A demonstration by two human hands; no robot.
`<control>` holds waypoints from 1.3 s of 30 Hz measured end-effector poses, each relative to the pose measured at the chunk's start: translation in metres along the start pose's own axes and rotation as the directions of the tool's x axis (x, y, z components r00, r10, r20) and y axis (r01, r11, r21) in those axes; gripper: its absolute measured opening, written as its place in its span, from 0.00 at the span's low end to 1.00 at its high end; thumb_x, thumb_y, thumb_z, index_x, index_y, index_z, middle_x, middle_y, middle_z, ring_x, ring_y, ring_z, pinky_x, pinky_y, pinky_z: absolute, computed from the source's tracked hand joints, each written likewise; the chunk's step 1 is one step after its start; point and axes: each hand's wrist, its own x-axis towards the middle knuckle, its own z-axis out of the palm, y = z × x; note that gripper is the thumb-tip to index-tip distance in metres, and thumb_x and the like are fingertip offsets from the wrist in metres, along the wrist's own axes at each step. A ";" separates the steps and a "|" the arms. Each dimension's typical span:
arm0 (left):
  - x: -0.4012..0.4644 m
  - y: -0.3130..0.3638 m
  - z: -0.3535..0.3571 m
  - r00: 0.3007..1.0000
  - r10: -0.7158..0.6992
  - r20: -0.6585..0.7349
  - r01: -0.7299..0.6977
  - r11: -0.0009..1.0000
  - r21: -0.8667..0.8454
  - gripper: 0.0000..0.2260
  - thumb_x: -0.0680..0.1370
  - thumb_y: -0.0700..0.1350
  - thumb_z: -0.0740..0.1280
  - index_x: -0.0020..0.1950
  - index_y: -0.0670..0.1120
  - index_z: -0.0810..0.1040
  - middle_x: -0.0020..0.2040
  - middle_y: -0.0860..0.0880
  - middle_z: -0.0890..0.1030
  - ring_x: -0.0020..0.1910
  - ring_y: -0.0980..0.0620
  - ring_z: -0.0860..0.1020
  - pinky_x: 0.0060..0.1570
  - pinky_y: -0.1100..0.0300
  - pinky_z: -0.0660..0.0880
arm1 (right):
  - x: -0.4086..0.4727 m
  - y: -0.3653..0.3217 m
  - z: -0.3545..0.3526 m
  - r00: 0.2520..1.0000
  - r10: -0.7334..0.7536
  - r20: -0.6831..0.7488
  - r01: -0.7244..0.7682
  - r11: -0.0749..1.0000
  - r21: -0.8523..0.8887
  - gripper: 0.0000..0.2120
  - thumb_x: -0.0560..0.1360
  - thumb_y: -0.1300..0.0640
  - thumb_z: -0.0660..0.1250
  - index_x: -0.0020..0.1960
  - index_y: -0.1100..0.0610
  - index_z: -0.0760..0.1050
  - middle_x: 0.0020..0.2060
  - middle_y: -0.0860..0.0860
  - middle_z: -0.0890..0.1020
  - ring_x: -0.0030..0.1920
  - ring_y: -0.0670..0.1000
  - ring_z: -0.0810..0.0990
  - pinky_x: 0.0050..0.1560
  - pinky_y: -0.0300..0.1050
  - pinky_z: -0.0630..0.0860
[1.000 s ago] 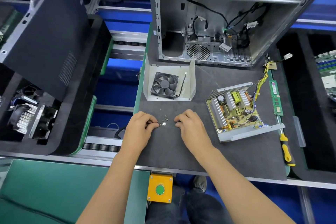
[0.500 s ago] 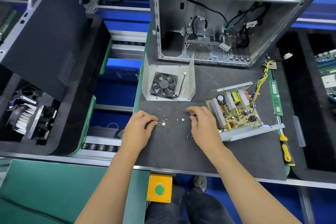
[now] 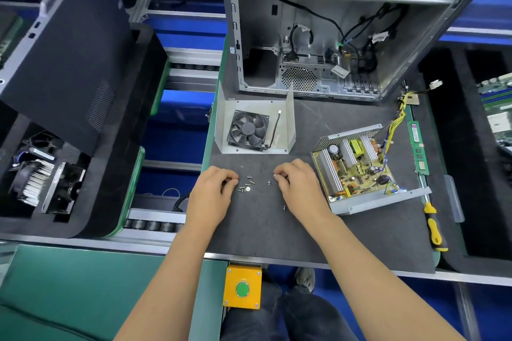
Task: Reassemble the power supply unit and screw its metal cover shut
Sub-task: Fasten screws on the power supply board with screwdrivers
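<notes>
- Grey metal cover (image 3: 256,126) with its fan lies just beyond both curled hands.
- Left hand (image 3: 212,195) pinches something tiny beside loose screws (image 3: 246,184).
- Right hand (image 3: 300,187), pinching a small bit, sits beside the open power supply unit (image 3: 357,169).

Dark grey work mat (image 3: 360,235) in the middle, green bench edge (image 3: 55,285) at 7 o'clock, roller conveyor (image 3: 155,225) at 9, blue floor (image 3: 177,138) underneath, yellow button box (image 3: 243,286) at 6.

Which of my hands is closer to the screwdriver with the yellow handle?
Right. The right hand lies left of the screwdriver, with the open power supply between; the left hand is farther left.
</notes>
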 end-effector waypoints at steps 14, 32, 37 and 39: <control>-0.004 -0.001 -0.003 0.999 0.053 -0.009 -0.053 0.998 -0.015 0.07 0.80 0.37 0.67 0.53 0.44 0.84 0.49 0.50 0.80 0.50 0.50 0.76 0.55 0.59 0.72 | 0.005 -0.005 -0.002 0.997 -0.050 0.055 0.053 0.997 -0.056 0.08 0.80 0.61 0.65 0.54 0.60 0.81 0.49 0.56 0.79 0.53 0.56 0.77 0.55 0.46 0.72; -0.010 -0.001 -0.001 0.996 0.070 0.047 -0.069 0.998 -0.004 0.02 0.77 0.43 0.73 0.49 0.46 0.84 0.46 0.53 0.77 0.50 0.52 0.73 0.53 0.51 0.75 | 0.012 -0.012 0.002 0.997 -0.056 0.048 0.057 0.998 -0.013 0.07 0.79 0.61 0.66 0.56 0.60 0.80 0.51 0.55 0.79 0.54 0.55 0.77 0.56 0.46 0.72; -0.009 -0.001 -0.002 0.994 0.090 0.065 -0.091 0.996 0.002 0.07 0.76 0.43 0.74 0.54 0.46 0.84 0.48 0.51 0.77 0.51 0.50 0.74 0.54 0.50 0.76 | 0.004 -0.011 -0.002 0.999 -0.019 -0.036 0.021 0.998 0.056 0.09 0.80 0.59 0.66 0.58 0.60 0.79 0.52 0.54 0.77 0.52 0.55 0.78 0.56 0.49 0.73; -0.010 0.000 -0.003 0.989 0.129 0.066 -0.131 0.991 0.025 0.05 0.76 0.42 0.73 0.51 0.46 0.85 0.46 0.51 0.77 0.49 0.50 0.74 0.53 0.50 0.76 | -0.002 -0.010 -0.004 0.991 -0.029 -0.129 0.038 0.997 0.067 0.08 0.80 0.62 0.65 0.58 0.60 0.79 0.50 0.55 0.77 0.51 0.55 0.78 0.54 0.46 0.73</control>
